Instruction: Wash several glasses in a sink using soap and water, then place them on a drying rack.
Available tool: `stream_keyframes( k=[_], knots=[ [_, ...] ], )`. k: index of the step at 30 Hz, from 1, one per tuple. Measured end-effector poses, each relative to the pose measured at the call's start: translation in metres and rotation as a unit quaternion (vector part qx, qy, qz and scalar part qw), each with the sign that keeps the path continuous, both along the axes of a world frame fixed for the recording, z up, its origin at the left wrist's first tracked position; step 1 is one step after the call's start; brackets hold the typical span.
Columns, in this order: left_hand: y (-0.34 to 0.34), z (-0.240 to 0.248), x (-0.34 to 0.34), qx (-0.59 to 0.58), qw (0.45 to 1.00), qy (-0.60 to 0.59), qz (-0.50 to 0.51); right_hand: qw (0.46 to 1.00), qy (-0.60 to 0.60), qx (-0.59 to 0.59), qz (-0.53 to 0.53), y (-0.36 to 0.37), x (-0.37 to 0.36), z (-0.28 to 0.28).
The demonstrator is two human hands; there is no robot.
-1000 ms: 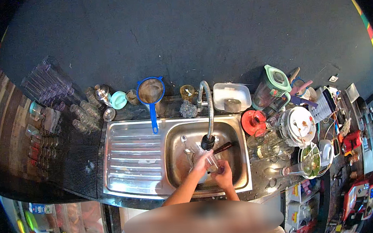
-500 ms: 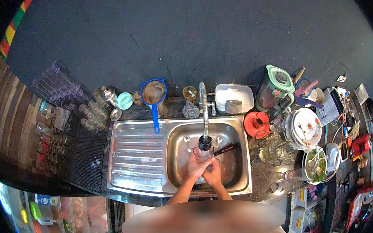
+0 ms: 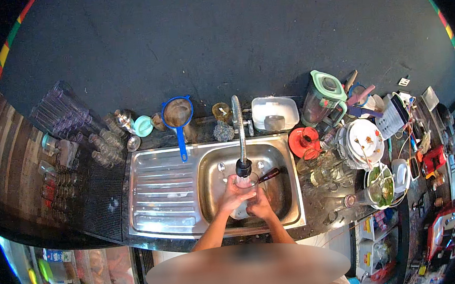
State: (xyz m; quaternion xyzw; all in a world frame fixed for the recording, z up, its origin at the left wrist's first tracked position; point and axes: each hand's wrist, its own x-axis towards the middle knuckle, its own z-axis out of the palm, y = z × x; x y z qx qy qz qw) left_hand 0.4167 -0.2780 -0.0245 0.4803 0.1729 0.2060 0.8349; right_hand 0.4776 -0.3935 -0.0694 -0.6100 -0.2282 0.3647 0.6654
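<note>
A clear glass [image 3: 247, 182] is held beneath the black spout [image 3: 243, 168] of the coiled metal tap, and water appears to run into it. Wrapped around the glass's left side is my left hand [image 3: 234, 196]. My right hand [image 3: 260, 205] is closed against its lower right side, the fingertips partly hidden. Both hands are over the steel sink basin [image 3: 290, 206]. A utensil with a dark handle [image 3: 269, 175] leans in the basin just right of the glass; its other end is hidden. Beneath my hands, a whitish round shape [image 3: 240, 213] shows in part.
Left of the basin lies a ribbed drainboard [image 3: 163, 199], with a blue-handled strainer [image 3: 179, 125] over its back edge. Behind the sink are a scouring pad [image 3: 223, 131] and a white tub [image 3: 275, 112]. On the right crowd glasses [image 3: 327, 169], stacked plates [image 3: 365, 140] and a blender jug [image 3: 323, 98].
My hands have shifted slightly apart around the glass, and the right one sits lower. The whole view has moved a little, so the scene sits further left.
</note>
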Motion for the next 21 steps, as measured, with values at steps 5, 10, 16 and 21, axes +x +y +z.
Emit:
stream_keyframes(
  k=[5,10,16,21],
  knots=[
    [-0.009,0.016,0.007,0.040,0.997,0.011,-0.068,0.994,-0.106,-0.013,-0.032,-0.010,0.008,-0.002],
    [0.002,0.002,0.005,-0.076,0.997,-0.004,-0.021,0.998,0.031,0.058,0.011,-0.002,0.004,0.015],
    [-0.002,0.005,0.012,0.091,0.995,0.032,-0.038,0.999,0.007,0.005,0.033,0.002,0.006,0.010],
    [-0.006,0.020,0.012,0.007,1.000,0.010,0.012,0.993,0.078,0.073,0.047,0.006,0.007,0.004]
  ],
)
